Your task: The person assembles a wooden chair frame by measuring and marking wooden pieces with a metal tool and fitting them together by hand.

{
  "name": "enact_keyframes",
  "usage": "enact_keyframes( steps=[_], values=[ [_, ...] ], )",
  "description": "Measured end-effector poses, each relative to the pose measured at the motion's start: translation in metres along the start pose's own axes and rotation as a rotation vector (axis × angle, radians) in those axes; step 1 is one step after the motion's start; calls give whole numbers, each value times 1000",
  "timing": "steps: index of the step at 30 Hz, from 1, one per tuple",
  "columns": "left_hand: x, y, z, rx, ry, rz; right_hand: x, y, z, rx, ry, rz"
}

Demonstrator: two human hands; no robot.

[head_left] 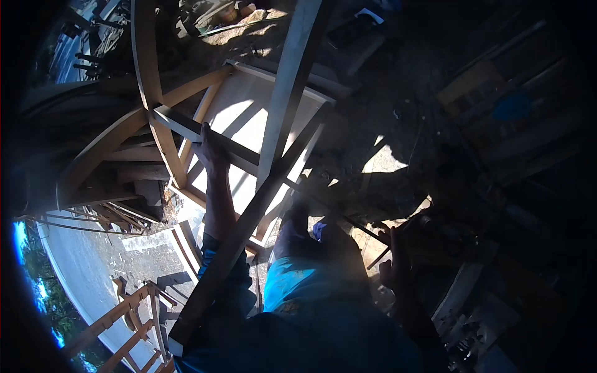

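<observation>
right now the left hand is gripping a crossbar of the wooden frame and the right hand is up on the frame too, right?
Not quite. The head view shows the left hand gripping a crossbar of the wooden frame, but the right hand is not on the frame: it is down low in the shade at the right, holding what looks like a thin rod.

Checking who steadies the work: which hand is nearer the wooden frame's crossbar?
Left. The left hand grips the crossbar of the wooden frame. The right hand is low on the right in shadow, apart from it.
</observation>
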State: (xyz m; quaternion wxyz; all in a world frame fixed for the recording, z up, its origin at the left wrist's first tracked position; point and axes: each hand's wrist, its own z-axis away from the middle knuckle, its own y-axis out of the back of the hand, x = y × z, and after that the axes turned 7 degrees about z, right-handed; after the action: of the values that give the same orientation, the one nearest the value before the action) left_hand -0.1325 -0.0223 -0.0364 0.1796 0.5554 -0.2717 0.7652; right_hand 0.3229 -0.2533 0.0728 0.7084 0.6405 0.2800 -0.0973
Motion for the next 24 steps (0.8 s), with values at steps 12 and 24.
enact_keyframes(
  steps=[12,24],
  values=[
    [20,8,-11,-105,97,59,60,-1,-46,376,348,576],
    [60,-63,146,-1061,35,-462,85,-1,-76,633,651,319]
  ],
)
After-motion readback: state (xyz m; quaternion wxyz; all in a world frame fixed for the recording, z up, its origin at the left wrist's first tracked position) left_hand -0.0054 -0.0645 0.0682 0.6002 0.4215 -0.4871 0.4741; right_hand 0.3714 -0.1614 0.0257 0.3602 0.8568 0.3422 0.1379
